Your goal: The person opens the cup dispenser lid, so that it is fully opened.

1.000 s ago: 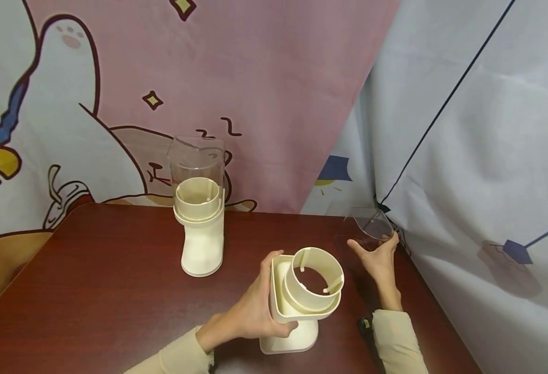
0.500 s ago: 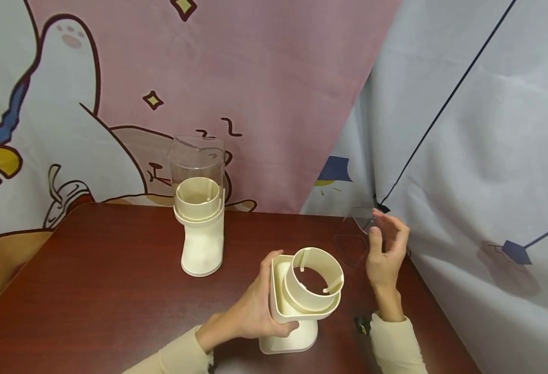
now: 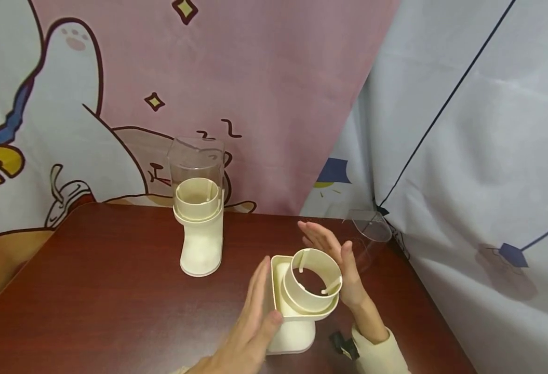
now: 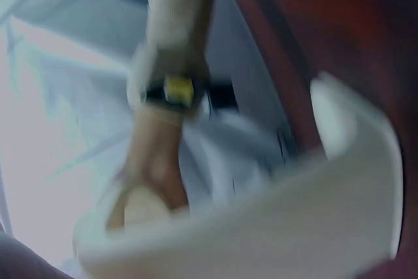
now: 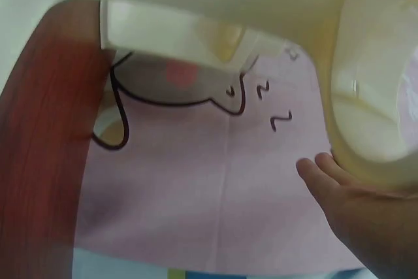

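Head view first: the left hand (image 3: 250,324) lies flat, fingers straight and together, pressed against the left side of the near cream base (image 3: 297,311) at the front of the desk (image 3: 91,291). Its grip is open, nothing clasped. On the other side, the right hand (image 3: 336,265) stands with straight fingers too, palm close to the right of the base's round collar (image 3: 312,280); whether it touches the collar is hard to tell. Grip open again, holding nothing. So the base sits upright between two flat palms. Just beyond the right hand, a clear plastic cup (image 3: 367,234) rests near the desk's right edge, apart from both hands. Further back stands a second cream base (image 3: 200,234), upright, with a clear container (image 3: 196,158) seated on top, in front of the pink cartoon curtain (image 3: 236,78).

Left wrist view: heavily blurred. The pale curve of the cream base (image 4: 274,227) fills the bottom, and across from it the right forearm (image 4: 166,135) shows with a dark strap (image 4: 179,93) at the wrist. The left grip itself cannot be made out here.

Right wrist view: the cream base (image 5: 372,96) looms at the right, and fingertips (image 5: 320,168) sit at its lower rim, extended rather than curled. The curtain and the dark red desk (image 5: 39,161) fill the rest.
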Motion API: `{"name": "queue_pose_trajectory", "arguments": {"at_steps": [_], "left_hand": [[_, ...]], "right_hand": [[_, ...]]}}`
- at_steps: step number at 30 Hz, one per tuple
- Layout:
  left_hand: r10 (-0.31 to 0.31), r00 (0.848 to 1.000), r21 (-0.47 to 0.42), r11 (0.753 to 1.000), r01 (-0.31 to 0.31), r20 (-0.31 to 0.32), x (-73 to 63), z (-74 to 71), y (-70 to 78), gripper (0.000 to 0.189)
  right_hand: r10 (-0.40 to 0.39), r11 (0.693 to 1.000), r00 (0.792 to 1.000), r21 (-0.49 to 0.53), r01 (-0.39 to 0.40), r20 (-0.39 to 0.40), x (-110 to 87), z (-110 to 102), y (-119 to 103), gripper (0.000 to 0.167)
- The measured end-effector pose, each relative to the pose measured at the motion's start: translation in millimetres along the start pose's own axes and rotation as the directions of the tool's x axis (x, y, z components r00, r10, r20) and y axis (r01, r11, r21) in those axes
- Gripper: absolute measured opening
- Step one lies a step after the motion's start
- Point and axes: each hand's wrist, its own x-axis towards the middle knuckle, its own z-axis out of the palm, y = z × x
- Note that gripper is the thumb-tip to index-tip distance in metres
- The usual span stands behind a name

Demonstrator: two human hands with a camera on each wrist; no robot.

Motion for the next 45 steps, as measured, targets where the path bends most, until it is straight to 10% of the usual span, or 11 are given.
{"name": "queue_pose_trajectory", "arguments": {"at_steps": [10,18,23,28,32,37,45], "left_hand": [[-0.099,0.995,-0.036,0.995,0.098,-0.027,11.7,23.6,-10.1,0.068],[-0.012,0.998,0.030,0.999,0.010,0.057,46.8,3.9,-36.6,0.059],[-0.045,0.996,0.064,0.997,0.040,0.081,55.7,-6.7,-39.5,0.065],[-0.021,0.997,0.107,0.994,0.029,-0.077,29.3,0.2,-18.3,0.072],[-0.092,0.994,0.086,0.992,0.097,-0.056,13.1,9.8,-2.9,0.073],[-0.256,0.966,-0.024,0.966,0.256,-0.033,30.1,16.7,-6.5,0.078],[-0.267,0.957,-0.143,0.957,0.251,-0.111,72.2,21.1,-26.0,0.082]], "right_hand": [[0.150,0.988,0.980,-0.003,-0.152,-0.132,-11.0,15.9,-2.4,0.075],[0.273,0.928,0.883,-0.137,-0.346,-0.381,-29.5,30.4,-23.5,0.062],[0.302,0.902,0.897,-0.206,-0.378,-0.323,-26.9,21.4,-27.3,0.062],[0.253,0.953,0.938,-0.107,-0.283,-0.235,-20.6,1.5,-18.8,0.070],[0.282,0.958,0.952,-0.026,-0.287,-0.118,-20.4,-4.4,-10.2,0.069],[0.362,0.930,0.927,-0.030,-0.366,-0.095,-22.0,8.9,-6.7,0.062],[0.373,0.899,0.869,-0.108,-0.425,-0.324,-19.8,28.6,-9.4,0.066]]}}
